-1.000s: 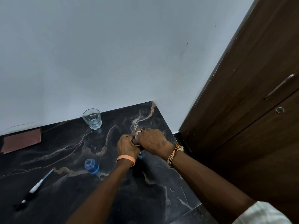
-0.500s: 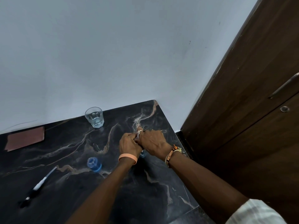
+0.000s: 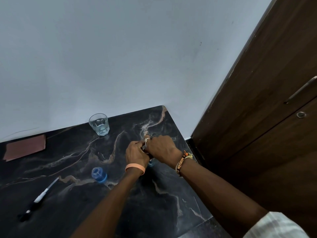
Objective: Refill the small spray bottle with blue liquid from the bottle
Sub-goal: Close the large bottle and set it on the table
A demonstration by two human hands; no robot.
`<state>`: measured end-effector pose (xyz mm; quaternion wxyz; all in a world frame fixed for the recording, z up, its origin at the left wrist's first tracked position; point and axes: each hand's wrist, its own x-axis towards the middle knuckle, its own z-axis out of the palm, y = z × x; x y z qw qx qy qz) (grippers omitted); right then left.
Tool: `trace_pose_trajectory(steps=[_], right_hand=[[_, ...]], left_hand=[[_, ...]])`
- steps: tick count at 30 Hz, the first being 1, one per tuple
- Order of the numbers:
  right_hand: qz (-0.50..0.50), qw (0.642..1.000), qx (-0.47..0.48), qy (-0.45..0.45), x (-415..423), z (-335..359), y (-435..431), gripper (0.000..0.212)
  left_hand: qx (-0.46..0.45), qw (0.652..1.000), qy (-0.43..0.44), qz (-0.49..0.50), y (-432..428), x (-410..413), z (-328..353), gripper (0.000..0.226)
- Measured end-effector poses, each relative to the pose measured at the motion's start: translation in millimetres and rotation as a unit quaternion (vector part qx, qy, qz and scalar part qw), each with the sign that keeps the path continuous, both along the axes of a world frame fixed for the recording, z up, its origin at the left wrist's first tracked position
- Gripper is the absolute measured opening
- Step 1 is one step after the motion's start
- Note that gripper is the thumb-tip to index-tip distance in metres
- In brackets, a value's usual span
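Marble counter (image 3: 154,203): water (image 3: 101,130) in glass (image 3: 99,123), blue bottle (image 3: 99,175) uncapped.

The left hand (image 3: 136,156) and right hand (image 3: 162,148) close over the gripped item (image 3: 151,163), hiding nearly all of it; I see only a blue sliver beneath the right wrist and can't tell which bottle it is. The cabinet handle (image 3: 301,90) runs off the right edge, the white sleeve (image 3: 274,225) off the bottom. The pen (image 3: 40,198) has a near tip lost against the dark table (image 3: 171,203).
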<state>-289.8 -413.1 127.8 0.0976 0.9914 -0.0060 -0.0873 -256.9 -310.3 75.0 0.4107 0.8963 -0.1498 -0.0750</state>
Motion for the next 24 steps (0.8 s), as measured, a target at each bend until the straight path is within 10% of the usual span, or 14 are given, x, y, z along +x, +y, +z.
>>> trace_pose_trajectory(steps=[24], right_hand=[[-0.023, 0.998, 0.050, 0.038, 3.5, 5.4, -2.9, 0.030]], left_hand=[[-0.002, 1.000, 0.009, -0.010, -0.2, 0.2, 5.0, 0.041]])
